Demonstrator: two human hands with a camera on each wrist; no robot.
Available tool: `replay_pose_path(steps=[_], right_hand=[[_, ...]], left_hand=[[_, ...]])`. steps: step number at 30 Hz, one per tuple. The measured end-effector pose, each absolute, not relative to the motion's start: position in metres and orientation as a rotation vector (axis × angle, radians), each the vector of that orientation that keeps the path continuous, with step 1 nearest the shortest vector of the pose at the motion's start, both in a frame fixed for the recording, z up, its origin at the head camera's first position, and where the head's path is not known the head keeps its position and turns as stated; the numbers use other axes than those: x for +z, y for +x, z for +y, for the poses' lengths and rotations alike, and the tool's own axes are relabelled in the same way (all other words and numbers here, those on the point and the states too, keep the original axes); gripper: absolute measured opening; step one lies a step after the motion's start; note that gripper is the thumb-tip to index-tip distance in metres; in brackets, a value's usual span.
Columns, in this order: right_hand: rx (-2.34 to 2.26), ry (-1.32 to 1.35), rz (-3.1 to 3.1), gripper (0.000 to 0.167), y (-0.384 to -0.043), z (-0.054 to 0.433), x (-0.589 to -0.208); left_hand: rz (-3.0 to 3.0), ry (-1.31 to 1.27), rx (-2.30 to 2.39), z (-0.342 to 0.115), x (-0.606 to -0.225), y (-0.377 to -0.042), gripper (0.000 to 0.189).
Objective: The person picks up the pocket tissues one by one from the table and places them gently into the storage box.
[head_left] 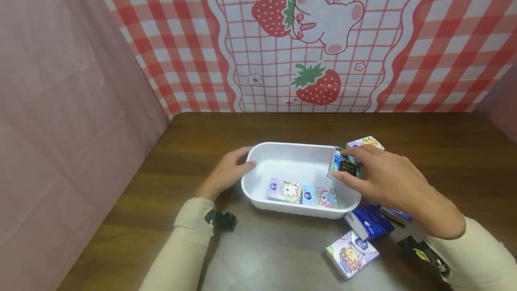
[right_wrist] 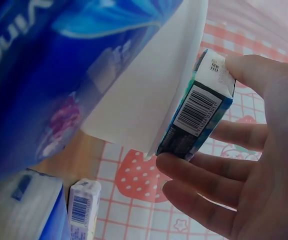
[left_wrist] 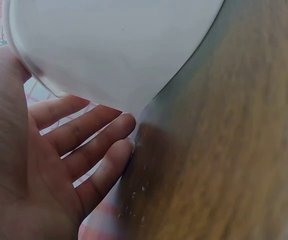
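Observation:
A white oval tub [head_left: 291, 163] stands on the table. At its left end my left hand [head_left: 227, 172] holds the rim, thumb over the inside and fingers against the outer wall. My right hand [head_left: 389, 176] pinches a small blue-and-black printed box [right_wrist: 196, 110] between thumb and fingers at the tub's right rim. A barcode shows on its side in the right wrist view. Inside the tub, along the near wall, lie a purple cartoon tissue pack [head_left: 284, 190] and a blue-pink one [head_left: 320, 197], side by side.
Right of the tub lie a dark blue tissue pack [head_left: 369, 222], a purple cartoon pack [head_left: 352, 255] and another blue pack [head_left: 395, 214], partly under my wrist. One more cartoon pack [head_left: 366, 142] sits behind my right hand. A red checked cloth [head_left: 181, 35] hangs behind the table.

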State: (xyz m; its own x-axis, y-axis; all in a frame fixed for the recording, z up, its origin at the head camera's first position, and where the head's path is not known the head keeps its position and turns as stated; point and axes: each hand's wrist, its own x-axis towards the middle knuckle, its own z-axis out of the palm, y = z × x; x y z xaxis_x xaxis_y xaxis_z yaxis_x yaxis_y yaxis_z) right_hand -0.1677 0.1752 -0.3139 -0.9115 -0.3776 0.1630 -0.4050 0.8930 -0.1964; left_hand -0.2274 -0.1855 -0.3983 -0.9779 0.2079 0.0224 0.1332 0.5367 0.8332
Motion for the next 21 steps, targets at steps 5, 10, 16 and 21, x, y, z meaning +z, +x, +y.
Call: replay_pose_path(steps=[5,10,16,21], right_hand=[[0.354,0.667,-2.926,0.077,-0.1682,0.1725,-0.3161],[0.342,0.720,-2.896,0.073,-0.1683,0.1723,-0.3174],[0.346,0.749,-2.882,0.072,-0.1690,0.1719,-0.3187],[0.352,0.753,-2.890,0.073,-0.1693,0.1718,-0.3201]], left_hand=[[2.689,0.345,1.490,-0.1872,-0.3998,-0.2267,0.048],[2.688,0.360,1.505,-0.1867,-0.4009,-0.2273,0.047],[2.680,0.325,1.494,-0.1863,-0.3996,-0.2262,0.046],[2.680,0.306,1.483,-0.1850,-0.3984,-0.2264,0.047]])
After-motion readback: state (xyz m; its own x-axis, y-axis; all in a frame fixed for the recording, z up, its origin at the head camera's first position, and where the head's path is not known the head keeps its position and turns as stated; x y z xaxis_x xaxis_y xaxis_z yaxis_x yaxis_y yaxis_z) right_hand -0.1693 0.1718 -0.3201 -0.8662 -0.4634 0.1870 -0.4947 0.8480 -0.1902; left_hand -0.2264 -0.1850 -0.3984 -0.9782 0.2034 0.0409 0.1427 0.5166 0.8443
